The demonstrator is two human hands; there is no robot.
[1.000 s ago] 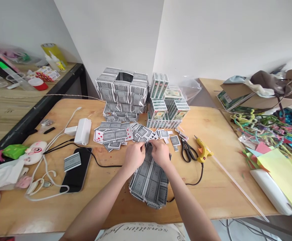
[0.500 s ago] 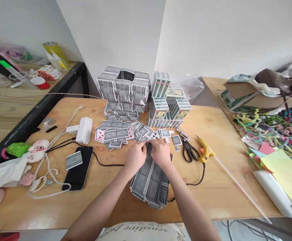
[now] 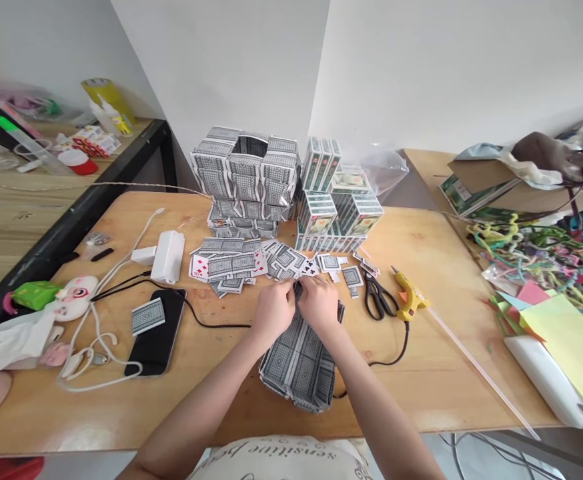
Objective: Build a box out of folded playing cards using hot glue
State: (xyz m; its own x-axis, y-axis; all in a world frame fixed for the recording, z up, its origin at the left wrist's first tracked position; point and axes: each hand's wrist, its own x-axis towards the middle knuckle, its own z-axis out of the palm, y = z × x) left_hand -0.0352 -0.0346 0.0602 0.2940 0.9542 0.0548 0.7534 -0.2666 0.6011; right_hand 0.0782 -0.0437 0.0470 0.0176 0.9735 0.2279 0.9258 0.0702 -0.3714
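Observation:
A long box built of grey-backed playing cards (image 3: 299, 363) lies on the table in front of me. Both hands are closed at its far end, fingers bent and close together. My left hand (image 3: 275, 307) grips the far left edge, and my right hand (image 3: 319, 301) pinches the far edge just beside it. My fingertips are partly hidden, so any small piece between them cannot be made out. Just beyond my hands lie loose playing cards (image 3: 231, 267), some face up. Behind them stands a larger card-built structure (image 3: 244, 177) with a square opening on top.
Boxed card decks (image 3: 339, 207) are stacked at the back. To the right lie black-handled scissors (image 3: 380, 299), a yellow glue gun (image 3: 411, 300) with a long glue stick, and coloured paper (image 3: 561, 340). On the left are a phone (image 3: 156, 340), a white charger (image 3: 167, 257) and cables.
My hands stay at the far end of the card box, with only a slight shift of the fingers. The whole view has tilted a little.

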